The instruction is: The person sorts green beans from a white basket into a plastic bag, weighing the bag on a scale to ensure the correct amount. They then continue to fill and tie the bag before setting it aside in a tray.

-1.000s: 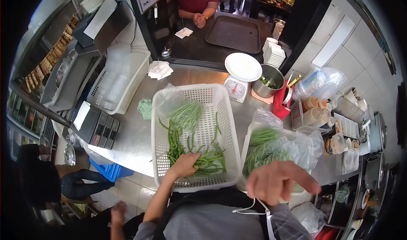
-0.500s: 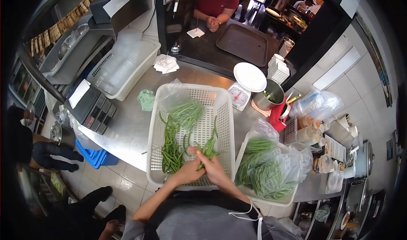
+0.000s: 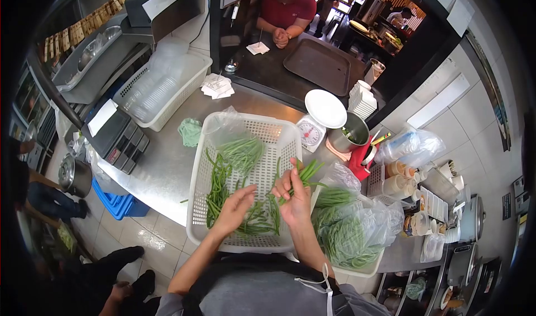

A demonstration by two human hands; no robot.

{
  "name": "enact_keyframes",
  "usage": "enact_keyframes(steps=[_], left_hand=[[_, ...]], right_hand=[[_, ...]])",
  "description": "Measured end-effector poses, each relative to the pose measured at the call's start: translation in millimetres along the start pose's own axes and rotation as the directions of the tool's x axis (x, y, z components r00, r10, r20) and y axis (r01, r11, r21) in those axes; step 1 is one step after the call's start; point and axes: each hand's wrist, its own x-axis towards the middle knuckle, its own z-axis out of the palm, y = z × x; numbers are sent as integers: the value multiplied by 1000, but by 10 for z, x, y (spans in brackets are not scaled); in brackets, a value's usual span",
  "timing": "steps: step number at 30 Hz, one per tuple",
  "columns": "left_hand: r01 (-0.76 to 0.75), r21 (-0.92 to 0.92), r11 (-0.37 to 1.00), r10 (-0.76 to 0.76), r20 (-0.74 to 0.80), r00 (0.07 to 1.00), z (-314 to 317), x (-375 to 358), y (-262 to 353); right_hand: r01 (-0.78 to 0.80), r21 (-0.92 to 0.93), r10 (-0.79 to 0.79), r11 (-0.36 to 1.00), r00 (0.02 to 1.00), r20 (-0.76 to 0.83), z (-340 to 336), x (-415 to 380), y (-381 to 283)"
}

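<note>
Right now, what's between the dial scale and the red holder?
A metal pot, with a peach-coloured cloth at its base; shows in the head view.

Bright, fairly even light filled the work area, its source out of view. It burned to white along the near left edge of the desk (image 3: 167, 176) and left a duller sheen on the floor tiles (image 3: 159, 239). A warm orange patch showed on the metal near the scale (image 3: 309, 132), and small highlights glinted on the plastic bag (image 3: 385, 221). The left hand (image 3: 236, 208), right hand (image 3: 293, 192) and green beans (image 3: 215, 201) were reasonably clear. Past the serving hatch, the tray (image 3: 319, 64) sat in dimmer light, with daylight glaring beyond. The lower left was murky, distant details were soft, and the wide lens bowed the rail (image 3: 51, 95) and blackened the corners
</note>
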Motion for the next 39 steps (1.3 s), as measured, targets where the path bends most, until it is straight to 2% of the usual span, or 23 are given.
enact_keyframes(steps=[1, 2, 3, 6, 7, 10, 13, 16, 17, 18, 19, 20, 22, 23, 26, 27, 30, 31, 34, 36, 39], left_hand=[[137, -404, 905, -141, 20, 990, 98, 47, 68], [239, -732, 638, -254, 94, 963, 151, 66, 103], [326, -841, 432, -239, 241, 941, 162, 109, 1], [266, -946, 186, -80, 255, 964, 258, 164, -268], [236, -946, 224, -276, 170, 946, 327, 144, -48], [282, -910, 303, -454, 123, 882, 400, 120, 106], [359, -867, 345, -448, 183, 875, 389, 103, -46], [415, -696, 586, -210, 364, 907, 127, 244, -93], [331, -558, 761, -177, 312, 933, 1, 305, -62], [184, -64, 981, -157, 301, 941, -189, 350, -59], [-21, 450, 893, -132, 304, 943, -398, 388, -72], [-218, 823, 525, -114, 322, 940, -492, 394, -88], [-349, 914, 206, -358, 402, 843, -463, 271, 86], [-431, 901, 47, -482, 399, 780, -449, 227, 144], [-642, 753, -142, -268, 595, 757, -553, 115, -523], [-668, 700, -252, -32, 684, 729, -576, 128, -557], [-733, 647, -210, -71, 738, 671, -616, 243, -624], [-748, 621, -235, 45, 775, 630, -633, 254, -622], [-766, 621, -166, -121, 758, 641, -676, 300, -555], [-716, 694, 73, -151, 717, 680, -694, 338, -385], [-558, 720, 412, -172, 663, 729, -690, 354, -64]], right_hand=[[5, -44, -4, 999, 1000, 10, 25, -3, 73], [11, -88, -9, 996, 1000, 23, 49, 5, 158], [20, -130, -15, 991, 999, 38, 69, 22, 235], [-34, -165, 34, 986, 999, -1, -34, 17, 453], [-26, -202, 26, 979, 1000, -3, 3, -29, 429], [-16, -262, 18, 965, 1000, 5, -12, -78, 400], [-101, -77, 98, 992, 994, -49, -152, -83, 414], [-153, 36, 156, 988, 984, -88, -302, -39, 320], [-155, 35, 157, 987, 986, -59, -352, -34, 267], [-177, 62, 181, 982, 982, -62, -403, -40, 213], [-198, 88, 204, 976, 977, -63, -456, -47, 159], [-219, 115, 227, 969, 972, -66, -512, -61, 128], [-233, 133, 244, 963, 967, -68, -682, -68, 172], [-232, 142, 246, 962, 966, -85, -761, -76, 220], [-263, 140, 278, 955, 955, -102, -791, -103, 260], [-278, 135, 293, 951, 950, -105, -792, -123, 266], [-280, 161, 298, 947, 949, -101, -850, -112, 274], [-271, 156, 288, 950, 953, -96, -852, -119, 272], [-248, 110, 258, 963, 962, -85, -831, -115, 259], [-227, 45, 230, 973, 968, -96, -782, -142, 249], [-249, -115, 232, 962, 962, -143, -714, -229, 232]])
